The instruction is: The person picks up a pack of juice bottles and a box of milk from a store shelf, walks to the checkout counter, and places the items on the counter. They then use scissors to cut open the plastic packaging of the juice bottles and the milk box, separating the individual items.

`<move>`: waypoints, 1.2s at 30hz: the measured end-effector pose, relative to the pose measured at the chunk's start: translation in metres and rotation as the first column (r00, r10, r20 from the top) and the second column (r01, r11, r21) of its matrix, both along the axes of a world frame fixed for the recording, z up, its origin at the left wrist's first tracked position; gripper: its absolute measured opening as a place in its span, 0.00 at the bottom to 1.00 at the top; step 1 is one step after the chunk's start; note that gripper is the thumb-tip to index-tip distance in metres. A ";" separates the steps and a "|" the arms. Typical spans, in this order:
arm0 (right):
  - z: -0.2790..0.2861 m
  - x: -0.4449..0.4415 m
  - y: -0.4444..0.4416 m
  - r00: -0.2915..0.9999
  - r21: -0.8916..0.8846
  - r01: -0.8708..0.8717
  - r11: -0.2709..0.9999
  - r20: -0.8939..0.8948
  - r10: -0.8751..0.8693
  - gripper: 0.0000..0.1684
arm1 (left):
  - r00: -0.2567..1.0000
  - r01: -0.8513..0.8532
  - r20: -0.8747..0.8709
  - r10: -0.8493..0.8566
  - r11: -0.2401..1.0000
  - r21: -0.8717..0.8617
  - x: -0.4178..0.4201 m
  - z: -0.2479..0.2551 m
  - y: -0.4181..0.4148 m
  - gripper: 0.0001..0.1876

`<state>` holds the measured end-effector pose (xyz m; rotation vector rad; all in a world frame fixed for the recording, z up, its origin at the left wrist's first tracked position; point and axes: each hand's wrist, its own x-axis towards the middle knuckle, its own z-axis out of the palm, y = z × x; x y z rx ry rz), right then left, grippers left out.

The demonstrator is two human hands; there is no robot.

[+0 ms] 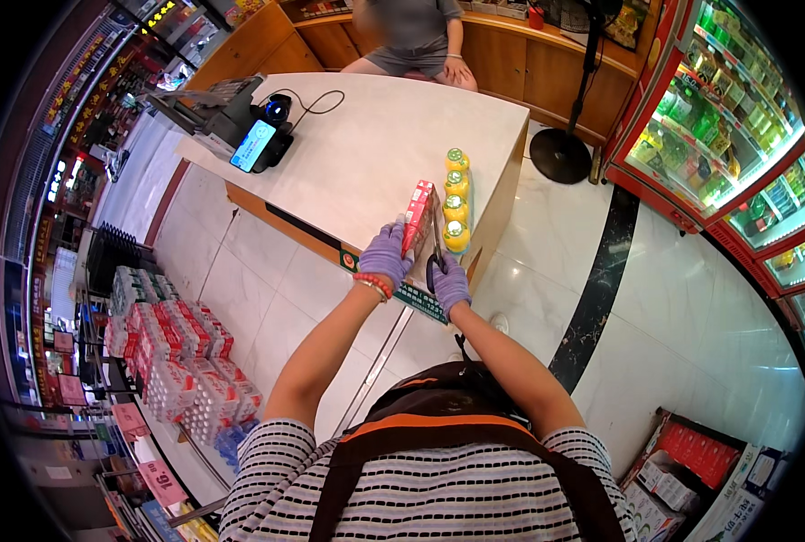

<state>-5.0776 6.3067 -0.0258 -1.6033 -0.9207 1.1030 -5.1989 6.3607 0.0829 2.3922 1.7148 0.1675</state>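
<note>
A red carton pack [418, 215] stands near the front edge of the pale counter [355, 129]. My left hand [383, 256], in a purple glove, rests against the pack's left side and near end. In my gloved right hand [448, 283] is a pair of dark-handled scissors [435, 261], its blades pointing away from me along the pack's right side. I cannot tell whether the blades touch the pack. Just right of the scissors, a row of several yellow bottles [456, 203] with green-and-white tops runs along the counter's right side.
A payment terminal with a lit screen [253, 146] sits on the counter's left. Behind the counter a person [412, 40] is seated. A fan's round base [560, 156] and red drinks fridges [707, 115] are at right. Stacked bottle packs [179, 352] stand at left, boxes [680, 481] at lower right.
</note>
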 end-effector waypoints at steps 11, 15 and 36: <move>0.008 0.010 -0.009 0.764 -0.077 -0.062 0.995 -0.645 -0.002 0.20 | 0.982 0.087 0.129 -0.136 0.941 0.328 -0.018 -0.028 -0.027 0.25; 0.010 0.010 -0.014 0.700 -0.122 -0.051 0.991 -0.712 -0.052 0.19 | 0.972 0.148 0.108 -0.210 0.898 0.414 -0.010 -0.019 -0.023 0.11; -0.007 -0.033 -0.011 0.945 -0.007 0.100 0.995 -0.312 -0.097 0.29 | 0.957 0.112 0.203 -0.205 0.912 0.394 -0.024 -0.040 -0.034 0.21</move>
